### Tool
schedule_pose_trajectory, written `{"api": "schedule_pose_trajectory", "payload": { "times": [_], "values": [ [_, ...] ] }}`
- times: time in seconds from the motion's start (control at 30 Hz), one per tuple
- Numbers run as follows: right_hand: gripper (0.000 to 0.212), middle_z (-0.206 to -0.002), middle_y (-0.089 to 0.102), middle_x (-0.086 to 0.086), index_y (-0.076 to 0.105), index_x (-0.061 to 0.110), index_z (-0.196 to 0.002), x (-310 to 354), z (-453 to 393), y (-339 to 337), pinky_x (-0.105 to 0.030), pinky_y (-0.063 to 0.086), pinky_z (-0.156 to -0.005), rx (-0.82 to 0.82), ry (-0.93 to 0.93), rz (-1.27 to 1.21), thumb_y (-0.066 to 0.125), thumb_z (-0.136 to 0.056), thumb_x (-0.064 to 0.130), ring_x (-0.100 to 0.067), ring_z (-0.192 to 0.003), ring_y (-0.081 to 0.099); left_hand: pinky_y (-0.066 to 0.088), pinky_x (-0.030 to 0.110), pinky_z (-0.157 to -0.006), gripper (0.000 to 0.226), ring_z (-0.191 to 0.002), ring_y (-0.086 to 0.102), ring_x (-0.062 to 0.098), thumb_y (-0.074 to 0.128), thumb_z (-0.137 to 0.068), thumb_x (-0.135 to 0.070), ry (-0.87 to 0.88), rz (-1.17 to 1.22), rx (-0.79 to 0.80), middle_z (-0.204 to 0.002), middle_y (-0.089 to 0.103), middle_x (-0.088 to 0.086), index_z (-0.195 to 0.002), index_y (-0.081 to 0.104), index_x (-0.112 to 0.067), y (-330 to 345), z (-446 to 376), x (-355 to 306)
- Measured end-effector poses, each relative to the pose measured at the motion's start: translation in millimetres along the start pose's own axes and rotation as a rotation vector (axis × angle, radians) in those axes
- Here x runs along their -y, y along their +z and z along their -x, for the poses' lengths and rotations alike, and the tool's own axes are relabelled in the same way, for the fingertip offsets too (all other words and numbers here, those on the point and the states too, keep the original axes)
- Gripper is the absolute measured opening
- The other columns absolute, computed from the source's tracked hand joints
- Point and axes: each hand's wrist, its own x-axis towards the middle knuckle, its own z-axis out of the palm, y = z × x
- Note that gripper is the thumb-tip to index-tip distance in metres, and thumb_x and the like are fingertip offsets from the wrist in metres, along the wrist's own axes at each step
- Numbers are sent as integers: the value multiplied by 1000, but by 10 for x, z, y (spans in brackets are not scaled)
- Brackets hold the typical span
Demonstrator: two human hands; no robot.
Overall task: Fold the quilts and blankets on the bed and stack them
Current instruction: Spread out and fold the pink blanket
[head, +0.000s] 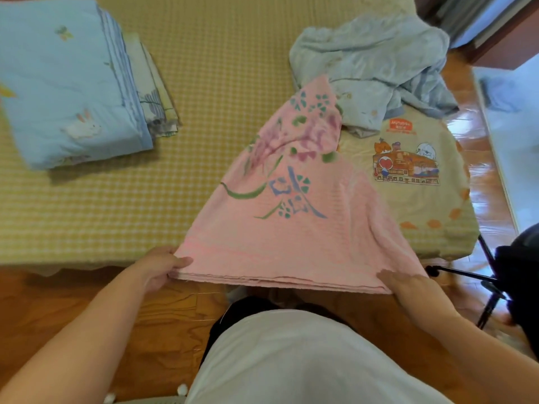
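Left hand (162, 268) and right hand (404, 282): near corners of folded pink floral towelling blanket (291, 217) are gripped above yellow checked bed (116, 199).

Both bare forearms reach forward from the torso, the left running toward one o'clock, the right toward eleven. The left hand (163, 268) has its thumb laid on top and its fingers curled beneath, pinching a layered edge. The right hand (407, 282) lies knuckles up, fingers pointing to ten o'clock, its fingertips hidden under that edge.
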Motion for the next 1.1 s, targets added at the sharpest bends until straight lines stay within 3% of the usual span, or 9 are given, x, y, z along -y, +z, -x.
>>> {"api": "schedule_pose_trajectory", "payload": {
  "times": [0.13, 0.27, 0.37, 0.47, 0.67, 0.77, 0.87, 1.0, 1.1],
  "values": [
    [85, -117, 72, -9, 73, 18, -117, -117, 6, 143, -39, 59, -56, 67, 129, 58, 89, -37, -3, -31, -75, 72, 57, 33, -71, 46, -99, 66, 27, 70, -79, 3, 3, 280, 92, -118, 70, 23, -124, 58, 8, 24, 380, -142],
    [84, -133, 64, -6, 61, 19, -134, -76, -14, 297, -41, 60, -71, 94, 125, 91, 82, -56, -2, -30, -89, 71, 63, 36, -79, 19, -100, 67, 26, 57, -92, 6, -20, 431, 177, -99, 76, 18, -111, 63, 6, 107, 698, -92],
    [78, -125, 69, 4, 66, 28, -128, 76, -23, 309, -37, 61, -78, -7, 26, 69, 82, -58, -1, -22, -95, 72, 52, 33, -87, 26, -98, 65, 24, 63, -92, 6, -97, 213, 78, -99, 76, 15, -118, 63, 8, 26, 523, 64],
    [75, -125, 69, 6, 67, 32, -125, 137, -14, 294, -40, 61, -78, -63, -48, 68, 78, -60, -4, -23, -96, 71, 53, 32, -69, 29, -92, 63, 24, 61, -94, 8, -259, 30, 82, -108, 72, 18, -122, 60, 10, -77, 397, 245],
    [74, -160, 31, 6, 29, 43, -153, 234, 326, 459, -37, 46, -106, 2, -121, -9, 56, -93, 8, -25, -129, 53, 53, 37, -66, 31, -91, 61, 24, 60, -96, 1, -261, -22, 264, -102, 70, 11, -125, 60, -12, -238, 542, 449],
    [53, -128, 62, 7, 41, 42, -144, 492, 358, 444, -27, 53, -80, -52, 107, -176, 57, -95, 31, -16, -106, 65, 63, 49, -74, 28, -106, 65, 31, 50, -100, 2, -124, 326, 198, -119, 67, 15, -125, 58, -10, -162, 611, 485],
    [23, -90, 65, 4, 56, 33, -117, 699, 306, 186, -29, 52, -62, -6, 290, -264, 52, -94, 38, -19, -76, 64, 63, 38, -74, 27, -98, 71, 26, 42, -102, 2, 95, 684, 160, -116, 69, 14, -120, 59, -9, -15, 721, 309],
    [33, -102, 72, -9, 63, 31, -116, 193, 139, -936, -36, 51, -71, -381, 485, -461, 46, -90, 21, -32, -89, 66, 62, 30, -65, 22, -75, 75, 17, 50, -90, 3, 458, 782, 177, -94, 73, 9, -106, 57, -11, 120, 1109, -774],
    [35, -104, 70, -17, 69, 26, -109, -392, 349, -2341, -39, 46, -73, -845, 530, -631, 43, -86, 20, -41, -93, 63, 62, 28, -64, 17, -69, 73, 17, 43, -100, 4, 773, 796, 231, -86, 70, 11, -99, 56, -7, 182, 1824, -2042]
  ]
}}
